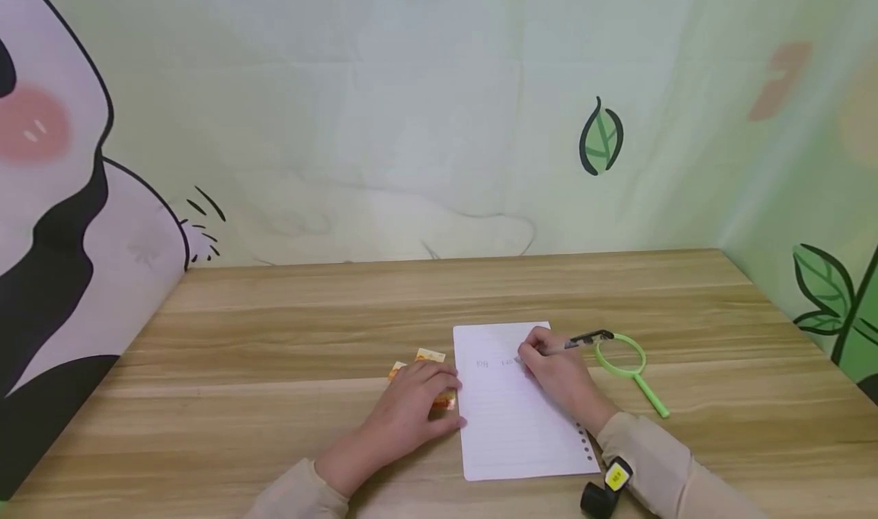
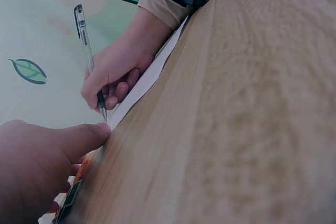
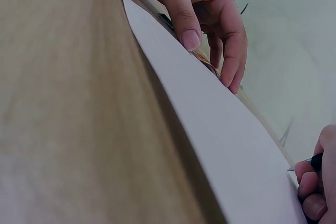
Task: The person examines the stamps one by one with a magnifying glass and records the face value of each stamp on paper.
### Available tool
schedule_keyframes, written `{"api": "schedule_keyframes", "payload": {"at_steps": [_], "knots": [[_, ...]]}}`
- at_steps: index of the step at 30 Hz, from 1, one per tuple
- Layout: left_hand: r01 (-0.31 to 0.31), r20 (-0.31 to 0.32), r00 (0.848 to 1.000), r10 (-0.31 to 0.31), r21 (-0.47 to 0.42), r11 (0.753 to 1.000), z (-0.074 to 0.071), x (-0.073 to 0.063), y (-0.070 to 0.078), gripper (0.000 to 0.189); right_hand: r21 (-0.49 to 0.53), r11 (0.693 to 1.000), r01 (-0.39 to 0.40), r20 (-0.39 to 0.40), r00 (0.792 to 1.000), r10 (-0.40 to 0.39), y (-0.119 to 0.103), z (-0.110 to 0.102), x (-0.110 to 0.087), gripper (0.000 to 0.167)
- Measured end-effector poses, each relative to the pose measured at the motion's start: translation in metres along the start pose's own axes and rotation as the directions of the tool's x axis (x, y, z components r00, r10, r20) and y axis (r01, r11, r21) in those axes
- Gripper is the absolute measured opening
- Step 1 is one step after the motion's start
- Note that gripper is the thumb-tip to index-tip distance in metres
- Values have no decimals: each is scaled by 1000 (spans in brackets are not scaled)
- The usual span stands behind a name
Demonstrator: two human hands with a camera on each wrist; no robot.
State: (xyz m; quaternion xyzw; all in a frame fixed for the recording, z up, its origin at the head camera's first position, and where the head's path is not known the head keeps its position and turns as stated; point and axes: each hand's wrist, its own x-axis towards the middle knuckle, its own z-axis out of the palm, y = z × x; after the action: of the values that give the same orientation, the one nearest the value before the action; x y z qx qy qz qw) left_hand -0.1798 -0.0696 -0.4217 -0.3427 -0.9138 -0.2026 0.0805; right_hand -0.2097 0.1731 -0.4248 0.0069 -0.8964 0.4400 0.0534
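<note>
A white lined sheet of paper (image 1: 524,420) with a row of holes lies on the wooden table, a few handwritten marks near its far end. In my right hand (image 1: 559,374) a pen (image 1: 579,341) is pinched, its tip at the writing on the sheet. The left wrist view shows the clear-barrelled pen (image 2: 82,32) tilted up out of that fist. My left hand (image 1: 414,405) rests with loosely bent fingers at the sheet's left edge, thumb and fingertips touching it. Orange and yellow printed packets or cards (image 1: 430,356) lie partly hidden beneath that hand.
A green round-framed magnifying glass (image 1: 652,395) lies to the right of the sheet, its ring beside the pen's top end. A black wrist camera (image 1: 600,498) sits on the right sleeve. Behind the wooden table (image 1: 309,305) hangs a printed backdrop (image 1: 411,123).
</note>
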Motion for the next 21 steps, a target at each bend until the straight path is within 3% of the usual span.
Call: {"api": "schedule_keyframes", "payload": {"at_steps": [21], "knots": [[3, 6, 1000, -3, 2, 1000, -1, 0, 1, 39, 13, 1000, 17, 1, 1000, -17, -1, 0, -1, 15]]}}
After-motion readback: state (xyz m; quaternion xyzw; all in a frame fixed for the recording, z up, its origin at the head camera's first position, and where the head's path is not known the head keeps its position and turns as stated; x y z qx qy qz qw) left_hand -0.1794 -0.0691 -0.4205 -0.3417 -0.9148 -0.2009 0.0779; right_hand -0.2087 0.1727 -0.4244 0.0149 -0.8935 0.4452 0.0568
